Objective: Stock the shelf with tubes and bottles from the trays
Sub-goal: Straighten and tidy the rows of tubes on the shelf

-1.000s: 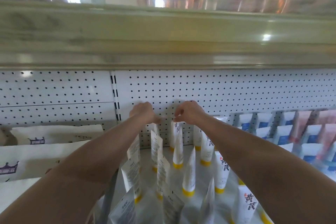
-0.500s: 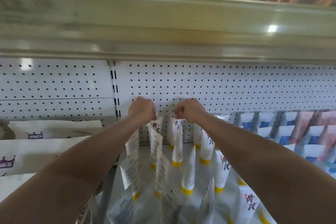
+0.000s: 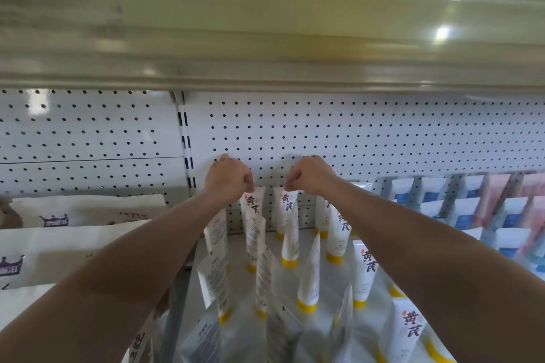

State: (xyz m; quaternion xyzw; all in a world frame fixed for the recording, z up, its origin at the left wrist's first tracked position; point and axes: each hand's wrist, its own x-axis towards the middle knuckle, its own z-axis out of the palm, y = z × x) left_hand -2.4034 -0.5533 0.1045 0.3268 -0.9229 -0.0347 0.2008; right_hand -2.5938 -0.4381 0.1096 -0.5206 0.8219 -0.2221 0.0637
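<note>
Both arms reach deep into the shelf bay. My left hand [image 3: 228, 178] pinches the crimped top of a white tube with black characters [image 3: 252, 209] standing at the back row. My right hand [image 3: 309, 175] pinches the top of the neighbouring white tube [image 3: 285, 209] just to its right. Both tubes stand upright on yellow caps against the white pegboard wall [image 3: 368, 138]. Several more white yellow-capped tubes [image 3: 308, 277] stand in rows on the shelf floor [image 3: 327, 274] between my forearms.
The beige lip of the shelf above [image 3: 265, 47] overhangs the bay. White pouches with a purple crown logo [image 3: 53, 247] lie in the left bay beyond a metal upright [image 3: 185, 156]. Blue-and-white and pink packets [image 3: 486, 215] fill the right side.
Both hands stayed at the back row on the tube tops. The left tube now stands straighter with its front label showing. The camera tipped slightly downward.
</note>
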